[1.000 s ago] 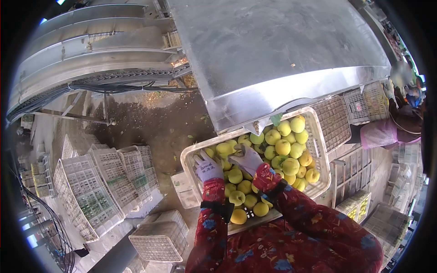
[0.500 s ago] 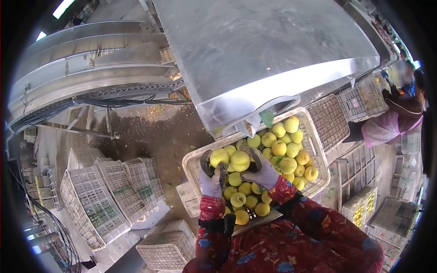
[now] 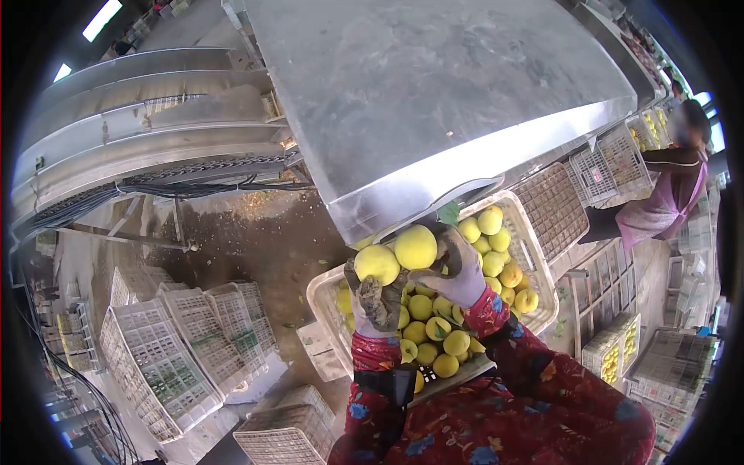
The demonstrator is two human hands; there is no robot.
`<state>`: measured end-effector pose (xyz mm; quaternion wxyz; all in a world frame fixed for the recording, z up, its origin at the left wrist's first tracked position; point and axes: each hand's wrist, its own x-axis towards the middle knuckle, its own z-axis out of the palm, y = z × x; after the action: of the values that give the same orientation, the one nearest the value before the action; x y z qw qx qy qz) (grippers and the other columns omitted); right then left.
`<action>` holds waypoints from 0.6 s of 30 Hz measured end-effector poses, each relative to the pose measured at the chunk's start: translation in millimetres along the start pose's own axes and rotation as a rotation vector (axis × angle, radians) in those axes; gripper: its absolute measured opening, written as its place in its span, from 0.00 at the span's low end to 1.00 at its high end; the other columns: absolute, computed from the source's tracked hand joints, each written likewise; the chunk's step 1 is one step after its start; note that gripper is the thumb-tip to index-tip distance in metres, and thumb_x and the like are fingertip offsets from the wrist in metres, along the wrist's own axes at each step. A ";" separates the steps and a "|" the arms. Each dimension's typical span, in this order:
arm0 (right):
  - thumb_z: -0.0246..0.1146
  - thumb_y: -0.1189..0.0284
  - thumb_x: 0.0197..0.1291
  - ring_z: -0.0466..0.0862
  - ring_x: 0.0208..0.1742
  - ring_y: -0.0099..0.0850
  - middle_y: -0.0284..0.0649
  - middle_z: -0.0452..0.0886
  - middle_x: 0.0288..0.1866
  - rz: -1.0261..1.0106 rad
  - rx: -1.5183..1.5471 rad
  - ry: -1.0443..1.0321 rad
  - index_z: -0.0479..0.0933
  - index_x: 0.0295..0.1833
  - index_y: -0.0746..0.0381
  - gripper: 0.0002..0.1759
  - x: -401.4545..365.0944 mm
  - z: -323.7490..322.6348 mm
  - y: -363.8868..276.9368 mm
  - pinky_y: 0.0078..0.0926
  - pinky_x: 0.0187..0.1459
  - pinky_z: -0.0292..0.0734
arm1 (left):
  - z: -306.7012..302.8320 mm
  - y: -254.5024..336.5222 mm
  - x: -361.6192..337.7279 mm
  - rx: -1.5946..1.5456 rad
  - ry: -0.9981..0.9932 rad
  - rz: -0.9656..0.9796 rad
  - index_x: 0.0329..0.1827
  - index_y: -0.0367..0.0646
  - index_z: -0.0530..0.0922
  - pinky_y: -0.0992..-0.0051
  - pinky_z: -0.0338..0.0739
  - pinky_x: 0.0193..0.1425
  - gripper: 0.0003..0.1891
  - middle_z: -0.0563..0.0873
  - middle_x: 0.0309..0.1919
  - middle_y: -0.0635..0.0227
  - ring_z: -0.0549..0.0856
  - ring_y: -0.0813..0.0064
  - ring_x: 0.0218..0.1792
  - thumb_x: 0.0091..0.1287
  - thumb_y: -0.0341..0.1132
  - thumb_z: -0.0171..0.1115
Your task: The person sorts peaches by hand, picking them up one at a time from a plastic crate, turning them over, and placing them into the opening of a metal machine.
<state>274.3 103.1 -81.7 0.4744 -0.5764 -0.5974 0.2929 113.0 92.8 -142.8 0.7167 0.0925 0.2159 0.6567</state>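
Note:
My left hand [image 3: 375, 304], in a dirt-darkened glove, is closed round a yellow peach [image 3: 377, 265]. Beside it, my right hand [image 3: 459, 271], gloved the same way, grips another yellow peach [image 3: 416, 247]. Both hands are raised above a pale plastic crate [image 3: 549, 279], close to the lip of a metal chute [image 3: 434, 203]. More yellow peaches [image 3: 421, 307] lie in the crate under and beside my hands. A green leaf [image 3: 448, 213] shows just behind my right hand. My palms and some fingertips are hidden.
A big metal table [image 3: 449, 93] slopes ahead. Stacked crates [image 3: 159, 360] stand at left, and another crate [image 3: 287, 434] is near my feet. At right, a person in a pink apron [image 3: 659, 205] stands by crates [image 3: 597, 174]. A conveyor frame [image 3: 155, 139] runs at upper left.
Both hands have risen from the crate toward the metal chute, carrying peaches. The crate's left part shows fewer peaches on top. The person at right has shifted and turned.

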 end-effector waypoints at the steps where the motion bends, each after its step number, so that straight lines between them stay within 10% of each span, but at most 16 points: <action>1: 0.84 0.63 0.40 0.73 0.28 0.26 0.35 0.73 0.27 0.088 0.108 -0.022 0.70 0.35 0.61 0.28 1.9 -3.6 0.6 0.24 0.31 0.72 | -1.0 -1.1 1.0 0.016 -0.009 -0.004 0.72 0.52 0.64 0.52 0.78 0.66 0.30 0.73 0.65 0.62 0.76 0.57 0.65 0.68 0.37 0.66; 5: 0.83 0.67 0.41 0.72 0.31 0.25 0.33 0.73 0.30 0.294 0.401 0.090 0.69 0.33 0.60 0.26 2.9 4.0 0.8 0.24 0.34 0.73 | 7.8 3.2 -2.8 0.071 0.013 -0.015 0.70 0.49 0.67 0.55 0.81 0.63 0.29 0.75 0.64 0.60 0.78 0.59 0.63 0.66 0.32 0.66; 12: 0.76 0.73 0.44 0.80 0.56 0.49 0.47 0.79 0.55 -0.032 -0.220 0.027 0.72 0.54 0.60 0.30 20.4 -7.4 9.6 0.40 0.54 0.78 | -1.5 18.0 -8.8 0.285 -0.016 -0.083 0.66 0.42 0.68 0.70 0.86 0.51 0.31 0.80 0.58 0.59 0.85 0.66 0.52 0.61 0.24 0.71; 18: 0.76 0.71 0.46 0.76 0.58 0.54 0.49 0.77 0.56 -0.097 -0.359 0.074 0.72 0.55 0.62 0.30 22.2 7.1 16.3 0.44 0.59 0.74 | 1.6 25.8 -15.5 0.250 0.043 -0.104 0.64 0.42 0.68 0.69 0.86 0.53 0.31 0.78 0.62 0.58 0.83 0.64 0.56 0.58 0.21 0.71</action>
<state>277.1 128.7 -93.9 0.3990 -0.6329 -0.6492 0.1371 89.7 80.9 -127.7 0.7277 0.1558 0.3159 0.5885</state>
